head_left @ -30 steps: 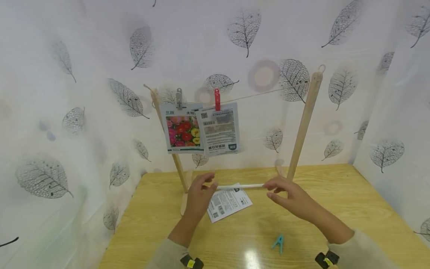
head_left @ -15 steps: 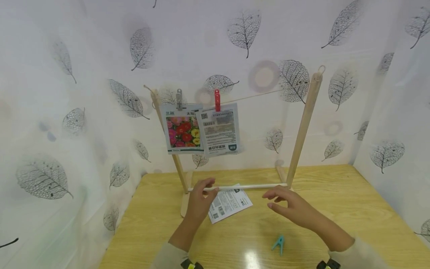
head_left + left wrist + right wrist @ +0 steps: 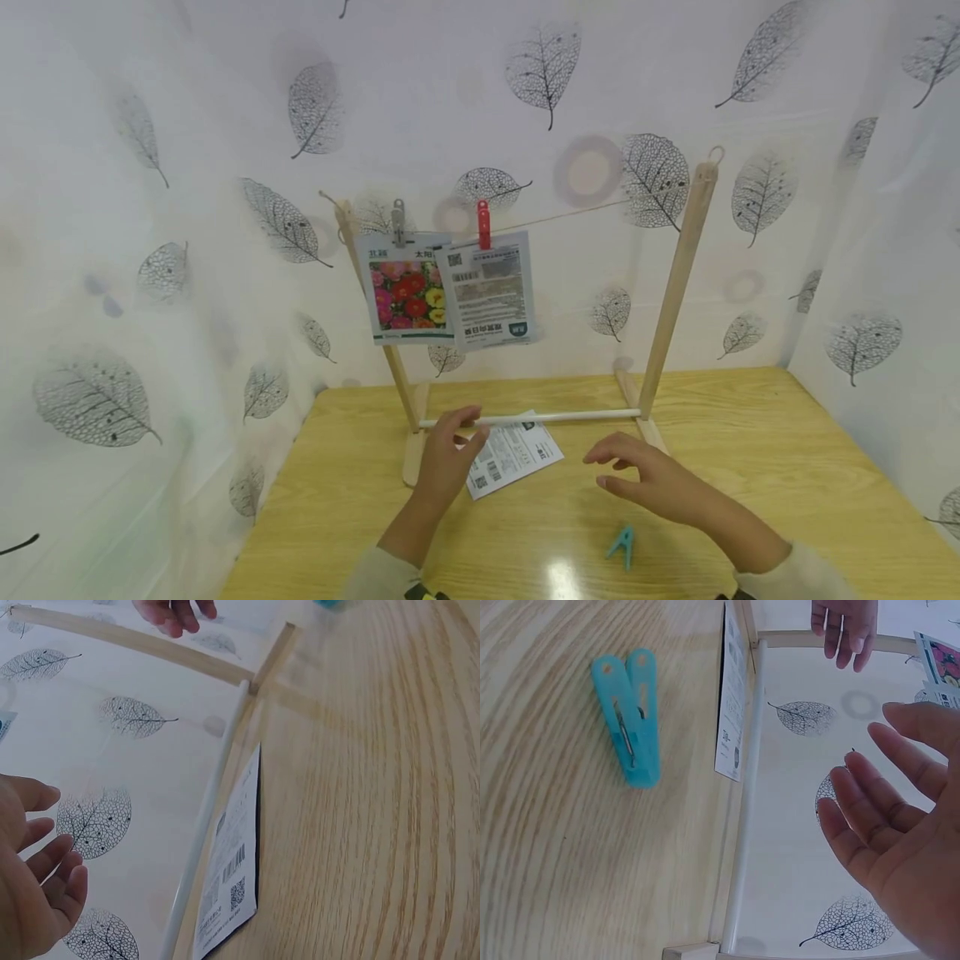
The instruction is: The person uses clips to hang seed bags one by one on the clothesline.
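where the left post [image 3: 400, 379] stands on the wooden table [image 3: 750, 467], a cord [image 3: 577, 214] leads off from its top to the right, and a grey clip [image 3: 399, 227] on it holds a flower packet [image 3: 405, 292]. below, the left hand [image 3: 447, 450] hovers with fingers loosely bent and thumb well apart, grasping nothing; its own wrist view shows bare space between it and the white rod [image 3: 577, 416]. next along, a red clip [image 3: 483, 227] holds a printed packet [image 3: 491, 292], whose edge overlaps its neighbour. under these, the loose packet [image 3: 517, 454] lies on the table just right of the left hand, which covers its left end from the head camera; its long axis slants away to the right, roughly along the rod, so the left hand is plainly the nearer one. further right, the teal clip [image 3: 625, 543] lies on the table on the person's side of the loose packet, spread handles towards the person, and there the right hand [image 3: 645, 479] is nearer. that hand hangs just beyond the clip, fingers softly curved, thumb apart, nothing held. past it, the right post [image 3: 675, 292] rises at the rod's other end.
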The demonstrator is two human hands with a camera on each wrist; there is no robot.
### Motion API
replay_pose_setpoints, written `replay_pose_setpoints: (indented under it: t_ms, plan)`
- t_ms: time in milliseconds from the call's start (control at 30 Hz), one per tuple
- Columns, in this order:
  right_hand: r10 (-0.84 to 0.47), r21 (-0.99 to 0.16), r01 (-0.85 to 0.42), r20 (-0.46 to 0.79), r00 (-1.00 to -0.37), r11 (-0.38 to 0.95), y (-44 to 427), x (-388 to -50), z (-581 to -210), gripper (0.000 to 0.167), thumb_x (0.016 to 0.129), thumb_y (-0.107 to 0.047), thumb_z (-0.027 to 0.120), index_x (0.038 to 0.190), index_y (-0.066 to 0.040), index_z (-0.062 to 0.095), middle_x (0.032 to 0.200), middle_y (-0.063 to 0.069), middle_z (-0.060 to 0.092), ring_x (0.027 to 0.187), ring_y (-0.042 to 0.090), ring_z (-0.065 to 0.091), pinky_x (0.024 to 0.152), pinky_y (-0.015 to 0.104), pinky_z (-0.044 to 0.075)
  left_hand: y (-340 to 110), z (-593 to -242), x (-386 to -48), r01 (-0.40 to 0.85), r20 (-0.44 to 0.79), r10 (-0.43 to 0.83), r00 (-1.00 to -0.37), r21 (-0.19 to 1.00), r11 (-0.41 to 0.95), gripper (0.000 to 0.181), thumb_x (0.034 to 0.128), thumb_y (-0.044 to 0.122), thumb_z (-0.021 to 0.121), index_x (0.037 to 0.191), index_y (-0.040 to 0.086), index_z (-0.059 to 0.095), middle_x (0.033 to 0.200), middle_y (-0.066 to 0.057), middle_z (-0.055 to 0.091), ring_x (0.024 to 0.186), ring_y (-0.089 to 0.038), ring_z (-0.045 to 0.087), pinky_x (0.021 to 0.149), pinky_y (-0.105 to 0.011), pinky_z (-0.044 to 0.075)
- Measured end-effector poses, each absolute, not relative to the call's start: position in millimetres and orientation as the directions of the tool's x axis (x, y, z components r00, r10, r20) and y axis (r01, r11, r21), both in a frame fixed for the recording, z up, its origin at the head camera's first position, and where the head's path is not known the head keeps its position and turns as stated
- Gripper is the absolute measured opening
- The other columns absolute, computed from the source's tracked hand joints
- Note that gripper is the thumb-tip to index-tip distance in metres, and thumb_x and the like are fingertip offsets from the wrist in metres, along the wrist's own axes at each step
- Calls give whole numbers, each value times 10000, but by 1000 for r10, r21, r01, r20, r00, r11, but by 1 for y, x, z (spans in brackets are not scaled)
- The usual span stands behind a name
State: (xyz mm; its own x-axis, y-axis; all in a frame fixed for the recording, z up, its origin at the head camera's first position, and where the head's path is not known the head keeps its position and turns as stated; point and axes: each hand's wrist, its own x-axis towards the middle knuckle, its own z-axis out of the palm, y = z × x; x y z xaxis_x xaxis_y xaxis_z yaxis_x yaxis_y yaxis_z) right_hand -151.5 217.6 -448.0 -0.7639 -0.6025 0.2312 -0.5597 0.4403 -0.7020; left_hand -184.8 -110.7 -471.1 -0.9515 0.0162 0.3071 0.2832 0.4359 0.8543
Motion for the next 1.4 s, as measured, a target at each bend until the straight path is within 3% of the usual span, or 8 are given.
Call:
replay_pose_setpoints:
  t_ms: [200, 433, 933, 1133, 1233, 1400]
  plan:
    - [-663, -716, -552, 167, -730, 428, 220, -147, -453, 297, 1023, -273, 606, 1302, -175, 580, 1289, -1, 601, 1172, 12, 534, 944, 263, 509, -112, -477, -187, 246, 267, 18, -964, 858, 451, 392, 919, 190, 730, 1294, 120, 642, 1236, -43, 670, 1161, -230, 625, 907, -339, 551]
    - [-702, -735, -505, 55, -710, 453, 226, -140, -459, 323, 1011, -313, 621, 1323, -248, 570, 1340, 1, 572, 1238, 108, 517, 966, 316, 520, -115, -487, -193, 195, 199, 42, -979, 858, 475, 409, 933, 221, 715, 1320, 120, 628, 1259, -93, 670, 1169, -275, 618, 937, -412, 549]
    - [-734, -731, -494, -13, -679, 471, 231, -137, -472, 377, 978, -268, 657, 1334, -164, 589, 1367, 33, 567, 1279, 219, 542, 1011, 408, 534, -116, -505, -198, 117, 112, 41, -993, 854, 507, 463, 934, 262, 716, 1355, 102, 608, 1331, -79, 644, 1217, -305, 607, 1009, -471, 523]
    - [-726, -744, -424, -118, -677, 516, 233, -136, -476, 414, 944, -164, 675, 1348, -205, 592, 1405, 16, 529, 1287, 335, 534, 1023, 413, 523, -117, -511, -200, 101, 96, 37, -995, 847, 522, 443, 931, 258, 720, 1340, 124, 617, 1346, -70, 631, 1235, -289, 601, 1022, -466, 523]
    - [-718, -733, -417, -139, -682, 537, 234, -135, -478, 445, 917, -61, 649, 1328, -225, 608, 1395, 9, 535, 1273, 315, 547, 1017, 386, 523, -117, -513, -201, 96, 92, 33, -995, 842, 531, 442, 931, 264, 724, 1340, 131, 622, 1354, -69, 623, 1261, -293, 587, 1031, -477, 519]
    - [-727, -708, -450, -129, -675, 544, 236, -134, -483, 546, 883, 101, 503, 1300, -227, 631, 1360, 11, 554, 1251, 270, 567, 1015, 448, 531, -118, -516, -202, 74, 74, 23, -997, 834, 547, 448, 930, 268, 727, 1344, 133, 624, 1387, -87, 598, 1312, -317, 554, 1062, -506, 495]
